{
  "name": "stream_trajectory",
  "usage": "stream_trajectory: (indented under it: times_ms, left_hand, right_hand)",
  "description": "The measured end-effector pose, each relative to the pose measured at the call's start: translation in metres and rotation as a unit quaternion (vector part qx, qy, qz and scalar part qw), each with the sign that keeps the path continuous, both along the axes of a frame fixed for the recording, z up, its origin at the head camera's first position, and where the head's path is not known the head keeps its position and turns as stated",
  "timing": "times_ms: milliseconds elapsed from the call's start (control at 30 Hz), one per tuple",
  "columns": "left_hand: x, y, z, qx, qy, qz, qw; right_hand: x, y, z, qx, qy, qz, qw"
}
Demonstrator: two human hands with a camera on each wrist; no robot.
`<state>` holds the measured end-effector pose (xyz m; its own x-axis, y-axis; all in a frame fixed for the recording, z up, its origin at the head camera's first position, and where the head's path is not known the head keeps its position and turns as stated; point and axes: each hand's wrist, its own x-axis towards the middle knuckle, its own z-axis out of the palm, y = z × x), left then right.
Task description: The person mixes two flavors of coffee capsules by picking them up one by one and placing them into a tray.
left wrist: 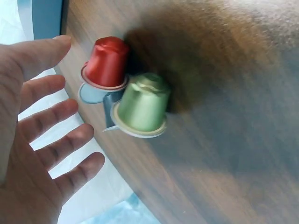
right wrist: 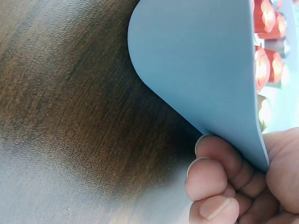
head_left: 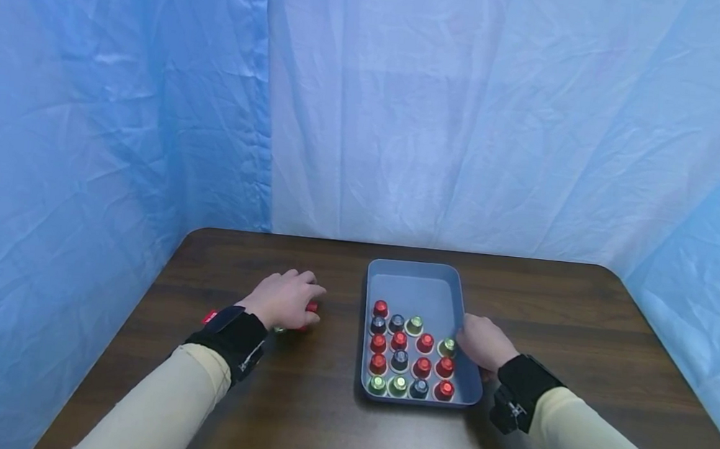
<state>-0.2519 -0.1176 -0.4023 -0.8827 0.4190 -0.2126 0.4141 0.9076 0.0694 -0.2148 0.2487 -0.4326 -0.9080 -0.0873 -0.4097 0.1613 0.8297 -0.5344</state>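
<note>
My left hand [head_left: 284,300] hovers over the table left of the tray, its fingers spread and relaxed, holding nothing. Close to those fingers, in the left wrist view, stand a red coffee capsule [left wrist: 107,63] and a green coffee capsule [left wrist: 144,105]. A dark capsule [left wrist: 109,107] is mostly hidden behind them. My right hand [head_left: 485,343] grips the right wall of a blue-grey tray [head_left: 416,277], thumb over the rim and curled fingers [right wrist: 208,179] against the outside. Red, green and dark capsules stand in rows in the tray's nearer part.
The dark wooden table [head_left: 327,431] extends around the tray on all sides. Blue-white sheets [head_left: 474,120] hang behind the table and at both sides. Black bands [head_left: 232,339] wrap both wrists.
</note>
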Motion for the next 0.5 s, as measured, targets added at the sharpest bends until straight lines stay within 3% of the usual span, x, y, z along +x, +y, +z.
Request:
stream_trajectory:
  times_ms: [500]
  left_hand:
    - [0.005,0.012,-0.019,-0.055,0.016,-0.009,0.9983]
  right_hand:
    - [0.0,-0.001,0.003,0.007,-0.005,0.0,1.0]
